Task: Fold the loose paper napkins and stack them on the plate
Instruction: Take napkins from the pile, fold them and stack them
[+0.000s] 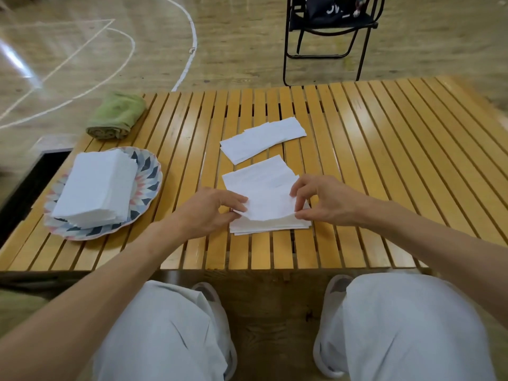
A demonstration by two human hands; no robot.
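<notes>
A white paper napkin (268, 200) is lifted at its near edge over a small pile of loose napkins (270, 225) in the middle of the slatted table. My left hand (210, 211) pinches its left near corner and my right hand (324, 200) pinches its right side. Behind it lie more loose napkins (262, 143), flat and overlapping. At the left stands a patterned plate (149, 177) carrying a tall stack of folded white napkins (96, 188).
A rolled green towel (116, 115) lies at the table's far left corner. The wooden slat table (384, 149) ends just in front of my knees. A black folding chair (330, 31) stands on the gym floor beyond the far edge.
</notes>
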